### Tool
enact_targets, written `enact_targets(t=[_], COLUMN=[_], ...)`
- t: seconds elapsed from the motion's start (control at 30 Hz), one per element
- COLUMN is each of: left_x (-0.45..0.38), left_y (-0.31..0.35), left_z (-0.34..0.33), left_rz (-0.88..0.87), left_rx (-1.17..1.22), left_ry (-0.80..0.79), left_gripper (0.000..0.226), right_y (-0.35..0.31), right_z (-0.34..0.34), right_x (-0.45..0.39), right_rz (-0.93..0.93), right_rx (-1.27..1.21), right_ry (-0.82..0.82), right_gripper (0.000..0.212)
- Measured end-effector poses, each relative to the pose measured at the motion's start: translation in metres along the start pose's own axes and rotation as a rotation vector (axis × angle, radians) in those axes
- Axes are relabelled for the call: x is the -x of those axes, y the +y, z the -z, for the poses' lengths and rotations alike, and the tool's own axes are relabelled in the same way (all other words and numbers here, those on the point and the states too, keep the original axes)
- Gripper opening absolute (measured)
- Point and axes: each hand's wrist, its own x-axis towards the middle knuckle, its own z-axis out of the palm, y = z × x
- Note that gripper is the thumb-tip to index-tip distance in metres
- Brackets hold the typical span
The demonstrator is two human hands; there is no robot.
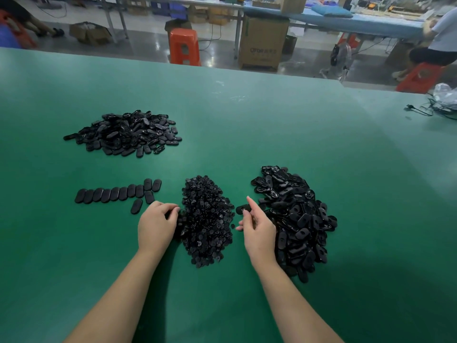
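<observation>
On the green table (247,134) lie three heaps of black plastic parts. A heap of small round pieces (206,219) sits between my hands. To its right is a heap of oval shells (294,219). Another heap of oval shells (126,133) lies at the far left. A row of oval shells (116,194) lies flat near my left hand. My left hand (157,226) has its fingers curled at the left edge of the small-piece heap; what they hold is hidden. My right hand (257,226) pinches one oval shell (243,209) between thumb and fingers.
A black cable (420,110) and a clear plastic bag (445,95) lie at the table's far right. Beyond the far edge stand orange stools (184,45), a cardboard box (262,43), a fan (341,58) and a seated person (437,40).
</observation>
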Motion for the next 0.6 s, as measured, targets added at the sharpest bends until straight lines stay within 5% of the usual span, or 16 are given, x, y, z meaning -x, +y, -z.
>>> enact_targets(t=[0.6], left_x=[0.003], left_y=[0.001], left_z=[-0.002], left_rz=[-0.008], left_rx=[-0.007], left_ry=[-0.021], left_gripper=[0.014], right_y=[-0.009], right_z=[-0.006], right_x=[0.011], right_rz=[0.054], right_rx=[-0.013], right_ry=[0.036], right_gripper=[0.013])
